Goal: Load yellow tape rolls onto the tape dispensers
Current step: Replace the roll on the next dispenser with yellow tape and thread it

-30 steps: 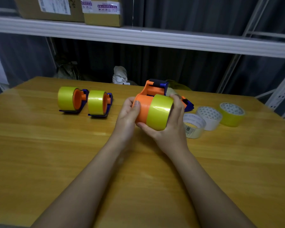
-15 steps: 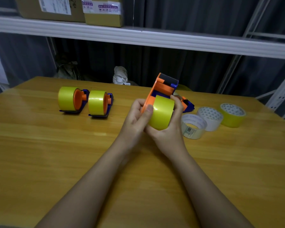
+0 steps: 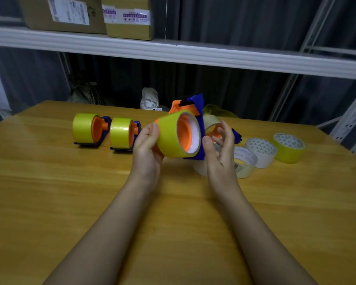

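While L hand (image 3: 147, 147) grips: roll (image 3: 171, 138) on dispenser (image 3: 195, 105).

**Yellow roll on the dispenser, held above the table**

My left hand (image 3: 147, 144) grips the yellow roll (image 3: 170, 135) seated on the orange-and-blue dispenser (image 3: 190, 105). My right hand (image 3: 221, 148) sits relaxed just beside its blue plate. Two loaded dispensers (image 3: 105, 132) stand at the left.

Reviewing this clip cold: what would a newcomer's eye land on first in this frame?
First, the yellow tape roll on an orange-and-blue dispenser, held above the middle of the wooden table: the left hand grips it, while the right hand is beside it with fingers relaxed. Next, two loaded dispensers stand side by side at left. At right lie three loose rolls: clear, white and yellow.
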A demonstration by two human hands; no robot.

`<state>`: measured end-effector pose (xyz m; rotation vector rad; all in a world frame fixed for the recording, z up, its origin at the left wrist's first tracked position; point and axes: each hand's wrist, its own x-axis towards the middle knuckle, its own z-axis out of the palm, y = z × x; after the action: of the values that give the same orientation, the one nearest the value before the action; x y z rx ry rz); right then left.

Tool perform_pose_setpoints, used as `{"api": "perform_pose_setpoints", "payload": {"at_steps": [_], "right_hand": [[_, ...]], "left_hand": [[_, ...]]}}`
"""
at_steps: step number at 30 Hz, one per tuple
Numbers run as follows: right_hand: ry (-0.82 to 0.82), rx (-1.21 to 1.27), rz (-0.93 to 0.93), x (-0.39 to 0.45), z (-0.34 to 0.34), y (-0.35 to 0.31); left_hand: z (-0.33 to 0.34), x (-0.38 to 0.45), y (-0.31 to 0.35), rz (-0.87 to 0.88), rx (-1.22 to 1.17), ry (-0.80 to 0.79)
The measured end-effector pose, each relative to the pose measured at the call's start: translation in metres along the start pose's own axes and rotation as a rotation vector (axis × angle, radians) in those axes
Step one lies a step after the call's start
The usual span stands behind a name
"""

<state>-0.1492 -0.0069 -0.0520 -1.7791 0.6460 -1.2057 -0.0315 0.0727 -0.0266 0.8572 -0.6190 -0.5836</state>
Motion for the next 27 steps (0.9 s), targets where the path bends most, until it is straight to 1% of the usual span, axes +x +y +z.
{"api": "perform_pose_setpoints", "payload": {"at_steps": [3,5,9,13,17,18,21,23,27], "right_hand": [[-0.065,0.020,0.103,0.000,0.000,0.002],[-0.105,0.081,0.155,0.000,0.001,-0.001],[-0.126,0.151,0.244,-0.002,0.002,-0.007],[-0.098,0.168,0.239,-0.004,0.001,-0.011],[-0.061,0.210,0.160,-0.001,0.001,-0.011],[-0.055,0.214,0.133,-0.001,0.001,-0.010],[-0.076,0.204,0.076,-0.001,0.001,-0.008],[-0.122,0.212,0.081,-0.002,0.002,-0.011],[-0.171,0.273,0.136,-0.002,0.000,-0.012]], "left_hand": [[0.000,-0.001,-0.001,-0.032,-0.085,-0.021],[0.002,-0.003,-0.003,-0.049,-0.130,-0.049],[0.006,-0.006,-0.002,-0.080,-0.163,-0.091],[0.007,-0.003,-0.006,-0.063,-0.029,-0.069],[0.002,0.002,-0.011,-0.080,0.257,-0.008],[0.000,0.001,-0.011,-0.098,0.291,-0.009],[0.002,-0.002,-0.004,-0.203,0.312,-0.089],[0.005,-0.004,-0.002,-0.223,0.362,-0.110],[0.008,-0.005,-0.004,-0.146,0.476,0.018]]}}
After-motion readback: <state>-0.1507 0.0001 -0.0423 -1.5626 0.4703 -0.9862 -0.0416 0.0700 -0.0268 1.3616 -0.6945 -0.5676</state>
